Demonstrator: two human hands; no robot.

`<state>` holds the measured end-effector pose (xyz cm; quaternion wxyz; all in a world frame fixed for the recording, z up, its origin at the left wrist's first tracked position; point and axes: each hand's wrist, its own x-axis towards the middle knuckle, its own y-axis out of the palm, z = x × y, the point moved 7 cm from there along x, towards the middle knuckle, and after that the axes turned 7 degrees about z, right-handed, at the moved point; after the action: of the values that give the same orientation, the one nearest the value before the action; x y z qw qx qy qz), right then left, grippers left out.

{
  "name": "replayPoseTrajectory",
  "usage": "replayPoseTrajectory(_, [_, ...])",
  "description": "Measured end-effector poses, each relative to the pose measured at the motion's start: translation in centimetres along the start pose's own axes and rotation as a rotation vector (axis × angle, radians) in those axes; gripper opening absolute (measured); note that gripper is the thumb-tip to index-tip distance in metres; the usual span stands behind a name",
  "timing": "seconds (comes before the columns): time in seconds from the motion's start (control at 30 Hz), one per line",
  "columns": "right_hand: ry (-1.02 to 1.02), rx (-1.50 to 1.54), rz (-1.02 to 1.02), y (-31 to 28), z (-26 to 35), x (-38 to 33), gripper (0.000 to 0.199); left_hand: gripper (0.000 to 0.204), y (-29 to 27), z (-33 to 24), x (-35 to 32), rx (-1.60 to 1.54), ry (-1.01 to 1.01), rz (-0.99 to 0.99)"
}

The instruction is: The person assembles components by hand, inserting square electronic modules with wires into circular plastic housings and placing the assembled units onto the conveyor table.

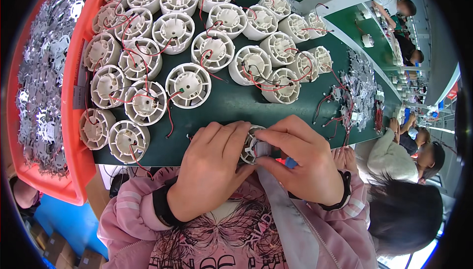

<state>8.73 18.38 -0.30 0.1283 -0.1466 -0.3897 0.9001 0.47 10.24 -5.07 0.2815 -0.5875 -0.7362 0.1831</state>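
Note:
At the front edge of the green table, my left hand [213, 166] is closed round a white round plastic housing [248, 152], which its fingers partly cover. The thumb and fingers of my right hand [306, 163] pinch a small light-grey block [263, 149] at the housing's open face. Whether the block is seated inside cannot be made out. A small blue thing [290, 162] shows beneath my right hand. Beyond my hands stand many similar spoked white housings [188, 86], with thin red and black wires trailing from them.
A red bin [79, 136] full of shiny flat metal pieces [44, 87] flanks the table's left side. To the right lie a heap of grey metal pieces [362, 89] and red-wired connectors [349, 109]. A neighbouring person's hand [346, 158] rests close to my right arm.

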Motion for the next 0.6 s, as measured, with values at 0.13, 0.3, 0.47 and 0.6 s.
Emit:
replayPoseTrajectory(0.13, [0.013,-0.025,-0.034,0.3,0.3,-0.5,0.046,0.067,0.1,-0.1,0.0,-0.007,0.005,-0.006])
replayPoseTrajectory(0.3, [0.054,-0.091,-0.086,0.9,0.7,-0.2,0.044,0.066,0.0,-0.1,0.1,0.031,0.0,-0.015])
replayPoseTrajectory(0.47, [-0.01,-0.088,-0.078,0.8,0.0,-0.6,0.045,0.065,0.3,0.0,0.0,-0.005,-0.002,-0.03])
replayPoseTrajectory(0.6, [-0.058,0.026,-0.117,0.6,-0.7,-0.7,0.047,0.064,0.2,0.1,-0.1,-0.007,0.015,-0.048])
